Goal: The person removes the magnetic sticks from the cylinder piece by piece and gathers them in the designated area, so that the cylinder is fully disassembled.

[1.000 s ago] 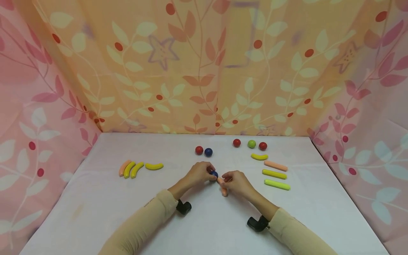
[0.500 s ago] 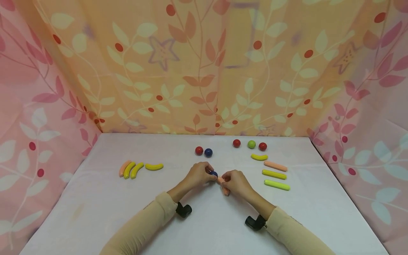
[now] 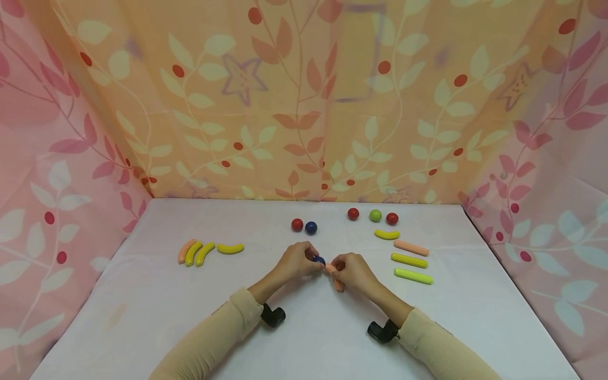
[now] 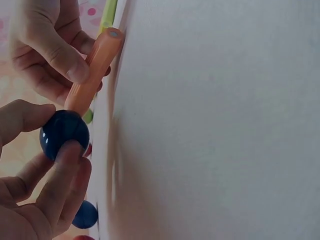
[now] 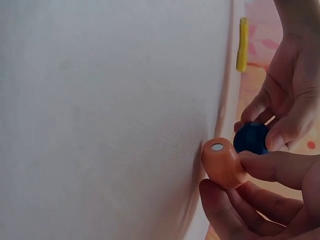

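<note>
My left hand [image 3: 297,258] pinches a shiny dark blue ball [image 4: 64,134] between thumb and fingers, a little above the white table. Beside it, my right hand [image 3: 353,270] grips an orange stick [image 4: 97,70] with thumb and fingertips. One end of this stick meets the ball in the left wrist view. Its other end, facing the right wrist camera, carries a small silvery disc [image 5: 217,147]. In the head view, fingers cover part of both the stick and the ball.
A red ball [image 3: 296,225] and another blue ball [image 3: 311,228] lie beyond the hands. Farther right are red balls [image 3: 353,214], a green ball [image 3: 375,215] and several sticks [image 3: 409,259]. Curved yellow pieces [image 3: 205,253] lie left on the white table [image 3: 119,295], which patterned curtains [image 3: 304,105] surround.
The orange stick's near end has swung slightly to the right in my right hand. My left hand keeps the blue ball in nearly the same place.
</note>
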A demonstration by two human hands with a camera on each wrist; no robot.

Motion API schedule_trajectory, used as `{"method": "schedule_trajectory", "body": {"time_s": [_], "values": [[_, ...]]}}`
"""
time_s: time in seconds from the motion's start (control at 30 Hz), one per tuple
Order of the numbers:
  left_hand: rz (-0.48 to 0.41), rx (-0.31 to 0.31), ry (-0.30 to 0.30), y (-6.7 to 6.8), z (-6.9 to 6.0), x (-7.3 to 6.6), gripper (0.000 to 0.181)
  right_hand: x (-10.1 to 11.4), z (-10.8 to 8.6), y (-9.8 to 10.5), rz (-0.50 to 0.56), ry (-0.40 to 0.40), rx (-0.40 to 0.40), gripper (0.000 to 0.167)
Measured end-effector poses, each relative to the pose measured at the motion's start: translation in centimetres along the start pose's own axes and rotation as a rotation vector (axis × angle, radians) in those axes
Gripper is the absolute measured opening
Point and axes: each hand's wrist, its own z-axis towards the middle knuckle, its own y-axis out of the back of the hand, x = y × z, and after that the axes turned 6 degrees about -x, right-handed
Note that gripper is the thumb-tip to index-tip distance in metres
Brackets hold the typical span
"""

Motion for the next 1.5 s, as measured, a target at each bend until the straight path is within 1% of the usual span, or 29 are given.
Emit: {"method": "schedule_trajectory", "body": {"time_s": [0.1, 0.23, 0.33, 0.43, 0.53, 0.67, 0.8, 0.97, 1.13, 1.33, 1.5], "values": [[0.005, 0.000, 0.004, -0.1, -0.1, -0.1, 0.028, 0.1, 0.0, 0.1, -0.009, -0.010, 0.016, 0.013], [0.017, -0.010, 0.004, 0.1, 0.0, 0.0, 0.029, 0.1, -0.1, 0.2, -0.026, -0.001, 0.038, 0.011], [0.020, -0.031, 0.023, 0.5, 0.1, 0.4, 0.028, 0.0, -0.2, 0.2, -0.045, -0.004, 0.051, 0.010], [0.024, -0.050, 0.047, 1.1, 0.3, 0.9, 0.028, -0.2, -0.3, 0.3, -0.064, -0.027, 0.060, 0.010], [0.029, -0.050, 0.066, 1.6, 0.4, 1.2, 0.028, -0.2, -0.4, 0.3, -0.075, -0.035, 0.073, 0.011], [0.032, -0.039, 0.076, 2.0, 0.4, 1.5, 0.028, -0.1, -0.5, 0.3, -0.078, -0.022, 0.087, 0.011], [0.019, -0.052, 0.096, 2.3, 0.7, 1.8, 0.029, 0.1, -0.6, 0.4, -0.088, -0.032, 0.100, 0.012], [0.033, -0.080, 0.128, 3.4, 1.6, 2.4, 0.031, 0.2, -0.6, 0.3, -0.097, -0.038, 0.127, 0.013], [0.060, -0.119, 0.166, 4.7, 2.9, 3.1, 0.033, 0.2, -0.7, 0.3, -0.103, -0.021, 0.138, 0.012], [0.058, -0.162, 0.222, 6.0, 4.6, 3.7, 0.034, 0.2, -0.8, 0.4, -0.076, -0.016, 0.151, 0.013], [0.078, -0.209, 0.229, 6.6, 6.0, 4.5, 0.034, 0.2, -0.7, 0.4, -0.103, 0.014, 0.144, 0.013]]}}
